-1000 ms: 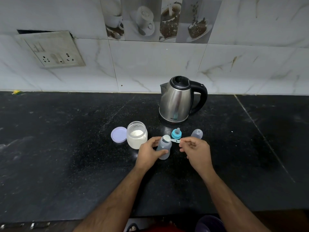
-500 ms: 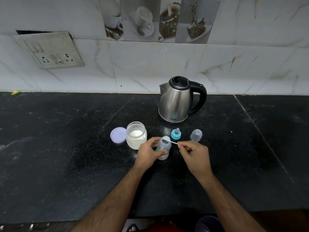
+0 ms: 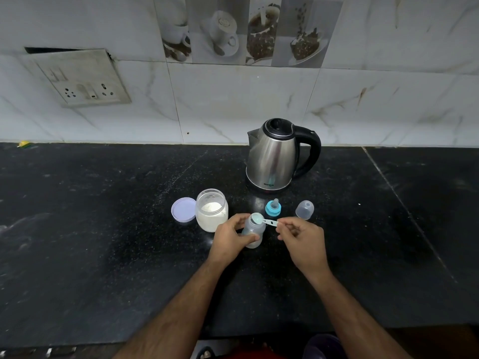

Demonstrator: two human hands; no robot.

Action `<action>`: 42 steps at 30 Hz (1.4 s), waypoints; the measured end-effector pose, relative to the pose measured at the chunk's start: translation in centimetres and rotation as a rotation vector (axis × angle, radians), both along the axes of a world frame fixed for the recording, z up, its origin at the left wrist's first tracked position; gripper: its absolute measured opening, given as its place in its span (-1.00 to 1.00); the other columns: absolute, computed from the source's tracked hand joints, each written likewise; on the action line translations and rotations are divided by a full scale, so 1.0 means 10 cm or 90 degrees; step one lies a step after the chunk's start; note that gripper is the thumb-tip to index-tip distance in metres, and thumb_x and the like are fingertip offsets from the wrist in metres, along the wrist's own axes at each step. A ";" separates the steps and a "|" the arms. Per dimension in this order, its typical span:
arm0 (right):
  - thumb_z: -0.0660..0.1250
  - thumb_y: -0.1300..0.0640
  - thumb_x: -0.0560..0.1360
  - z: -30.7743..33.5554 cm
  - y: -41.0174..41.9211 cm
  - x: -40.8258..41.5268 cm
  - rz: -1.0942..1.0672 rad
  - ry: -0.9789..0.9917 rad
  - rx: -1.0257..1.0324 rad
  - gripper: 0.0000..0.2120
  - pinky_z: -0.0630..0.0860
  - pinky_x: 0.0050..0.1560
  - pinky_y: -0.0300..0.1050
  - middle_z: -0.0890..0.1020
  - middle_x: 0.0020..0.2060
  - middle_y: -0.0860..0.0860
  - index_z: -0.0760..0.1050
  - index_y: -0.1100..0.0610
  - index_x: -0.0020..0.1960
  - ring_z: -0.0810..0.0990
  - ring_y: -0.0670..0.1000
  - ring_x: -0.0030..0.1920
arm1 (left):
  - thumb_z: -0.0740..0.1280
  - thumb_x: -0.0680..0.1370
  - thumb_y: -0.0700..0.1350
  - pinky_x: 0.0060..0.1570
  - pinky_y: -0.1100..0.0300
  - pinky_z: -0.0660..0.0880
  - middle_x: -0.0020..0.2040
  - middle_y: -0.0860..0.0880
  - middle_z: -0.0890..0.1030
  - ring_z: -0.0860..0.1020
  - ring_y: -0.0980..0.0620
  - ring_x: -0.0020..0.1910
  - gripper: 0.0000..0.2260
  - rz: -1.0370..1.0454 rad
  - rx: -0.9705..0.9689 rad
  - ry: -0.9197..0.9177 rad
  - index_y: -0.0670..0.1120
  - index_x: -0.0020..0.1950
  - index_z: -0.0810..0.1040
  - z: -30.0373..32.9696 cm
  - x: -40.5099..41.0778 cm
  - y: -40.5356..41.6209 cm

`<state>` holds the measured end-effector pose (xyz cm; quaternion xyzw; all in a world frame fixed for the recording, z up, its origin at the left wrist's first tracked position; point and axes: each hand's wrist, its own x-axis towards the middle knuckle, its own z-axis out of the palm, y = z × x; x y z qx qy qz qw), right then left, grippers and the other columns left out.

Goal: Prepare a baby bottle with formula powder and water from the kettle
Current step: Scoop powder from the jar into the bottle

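Dosing powder into the bottle: that reads as the step in hand. Just below frame centre, the left hand [image 3: 229,238] wraps the clear baby bottle [image 3: 252,231], fingers and thumb curled round its body, bottle standing on the black counter [image 3: 90,229] with its mouth open. The right hand [image 3: 302,240] pinches the far end of a small pale scoop [image 3: 265,221] between thumb and fingertips; the scoop's bowl sits right at the bottle mouth. Whether the bowl carries powder or is emptied cannot be told at this size.

Left of the bottle, just beside the left hand: open formula jar [image 3: 212,209], white powder low inside, its lilac lid [image 3: 183,209] flat on the counter touching or nearly touching the jar. Above the scoop: blue teat ring [image 3: 273,208] upright, and to its right the clear cap [image 3: 305,209]. Steel kettle [image 3: 276,156] stands behind, upper centre, lid down, handle toward frame right.

Judgement: powder stage, water not begun. Next move likely calls for tipping the scoop cleanly inside the narrow neck, bottle kept steady, then either a return to the jar or a reach up-frame for the kettle handle.
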<state>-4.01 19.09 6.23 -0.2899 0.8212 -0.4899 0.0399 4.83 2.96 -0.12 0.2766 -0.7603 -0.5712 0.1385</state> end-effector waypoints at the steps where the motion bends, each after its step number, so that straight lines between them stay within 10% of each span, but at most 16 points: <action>1: 0.42 0.30 0.49 0.00 -0.01 0.00 -0.011 -0.031 -0.012 -0.87 0.62 -0.22 -0.21 0.69 -0.32 -0.08 0.68 0.11 -0.07 0.67 -0.14 -0.33 | 0.60 0.35 -0.17 0.07 0.44 0.48 0.13 0.16 0.65 0.57 0.28 0.14 -0.49 -0.001 -0.001 -0.001 0.00 0.27 0.57 0.00 0.01 0.00; 12: 0.37 0.24 0.54 0.13 -0.15 -0.06 -0.052 -0.212 -0.072 -0.88 0.47 -0.48 -0.29 0.70 -0.29 0.01 0.62 0.09 -0.14 0.66 -0.11 -0.34 | 0.62 0.32 -0.15 0.17 0.28 0.50 0.25 0.13 0.55 0.52 0.19 0.23 -0.29 0.011 0.005 -0.015 -0.03 0.43 0.44 -0.03 0.13 0.02; 16: 0.36 0.25 0.54 0.23 -0.37 -0.11 -0.009 -0.212 -0.080 -0.86 0.42 -0.45 -0.37 0.69 -0.30 0.01 0.60 0.08 -0.16 0.63 -0.15 -0.36 | 0.58 0.38 -0.17 0.00 0.35 0.55 0.12 0.08 0.65 0.60 0.29 0.02 -0.56 0.113 -0.038 0.003 -0.06 0.23 0.61 -0.01 0.32 -0.04; 21: 0.38 0.23 0.48 0.34 -0.76 -0.13 0.056 -0.088 -0.012 -0.87 0.53 -0.32 -0.16 0.64 -0.42 -0.08 0.66 0.11 -0.21 0.62 -0.10 -0.38 | 0.54 0.43 -0.17 -0.10 0.28 0.57 -0.17 0.08 0.66 0.61 0.26 -0.20 -0.86 0.293 -0.111 0.016 -0.07 -0.06 0.66 -0.01 0.61 -0.19; 33: 0.25 0.24 0.42 0.31 -1.68 0.07 0.224 0.181 0.411 -0.80 0.44 -0.21 -0.10 0.68 -0.14 0.03 0.61 0.03 -0.13 0.61 0.15 -0.09 | 0.62 0.33 -0.03 0.27 0.11 0.45 0.29 -0.01 0.55 0.52 0.02 0.27 -0.29 0.276 -0.130 -0.043 -0.12 0.42 0.44 0.15 0.65 -0.53; 42: 0.25 0.27 0.47 0.25 -1.87 0.16 0.241 0.289 0.550 -0.80 0.40 -0.20 -0.09 0.68 -0.05 0.13 0.63 0.14 -0.03 0.65 0.20 -0.04 | 0.61 0.32 -0.08 0.03 0.36 0.39 0.04 0.30 0.54 0.53 0.24 0.10 -0.36 0.197 -0.112 -0.016 0.09 0.35 0.48 0.23 0.58 -0.58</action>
